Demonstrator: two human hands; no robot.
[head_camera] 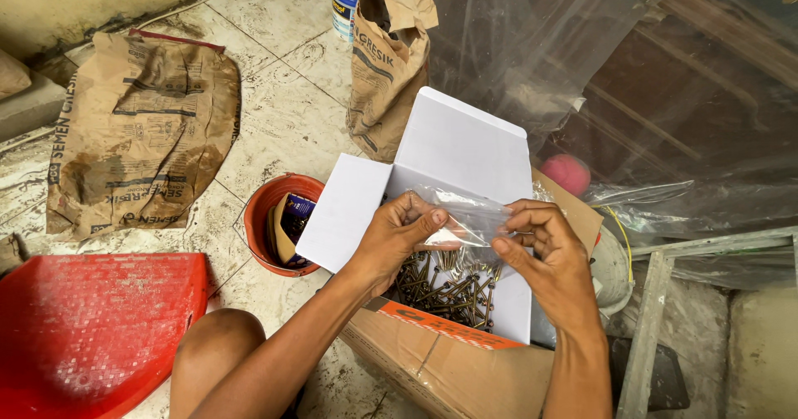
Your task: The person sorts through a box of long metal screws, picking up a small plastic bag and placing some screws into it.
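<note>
1. Both hands are up over an open cardboard box (449,361) with white flaps, and they're pinching a small clear plastic bag (465,219) between them.
2. Left hand (397,238): fingers curled in, thumb and fingertips closed on the left edge of the bag.
3. Right hand (540,248): same deal, fingers bent and pinched on the bag's right edge, thumb underneath.
4. The bag hangs stretched between the two hands, right above the box opening. Can't really tell if anything's inside it.
5. Down in the box there's a loose pile of dark brassy screws (445,286), just under the hands.
6. Left of the box sits an orange-red bucket (264,219) on the tiled floor with some packet stuffed in it.
7. Further left, a flattened brown paper sack (141,128) lies on the floor, and another crumpled sack (386,61) stands behind the box.
8. Red plastic stool (91,327) in the bottom left corner, near the person's knee.
9. Clear plastic sheeting (582,61) covers the stuff on the right.
</note>
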